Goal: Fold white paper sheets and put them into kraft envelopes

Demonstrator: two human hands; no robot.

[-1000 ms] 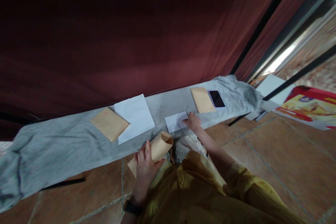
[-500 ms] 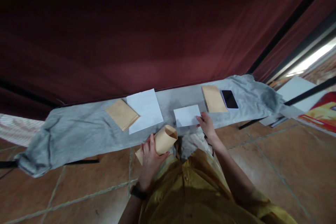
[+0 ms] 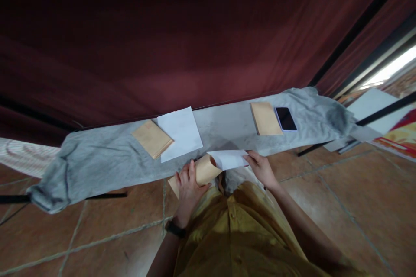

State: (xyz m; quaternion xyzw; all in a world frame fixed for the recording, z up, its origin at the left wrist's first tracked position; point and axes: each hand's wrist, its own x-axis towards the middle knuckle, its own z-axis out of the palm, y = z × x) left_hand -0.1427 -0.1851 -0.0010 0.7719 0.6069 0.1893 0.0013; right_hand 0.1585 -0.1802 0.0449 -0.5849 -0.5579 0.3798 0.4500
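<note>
My left hand (image 3: 189, 185) is wrapped round a brown paper envelope (image 3: 205, 171), whose open mouth bulges toward the right. Between the fingertips of my right hand (image 3: 261, 167) is the right end of a folded white paper (image 3: 229, 159). The paper's left end is at the envelope's mouth and looks partly inside it. Just beyond my hands lies a larger white sheet (image 3: 182, 132), its left side beneath a stack of brown envelopes (image 3: 152, 138). To the right rests another pile of brown envelopes (image 3: 266, 119).
A grey cloth (image 3: 107, 160) covers the long narrow bench. Beside the right-hand pile lies a smartphone (image 3: 286, 119) with a purple edge. A dark red curtain (image 3: 195, 52) hangs behind the bench. White boards and a red-yellow printed sheet (image 3: 399, 138) are at the far right.
My right hand has brought the white paper down and left, from above the cloth to the envelope's mouth. The left hand still holds the envelope. The view has shifted slightly.
</note>
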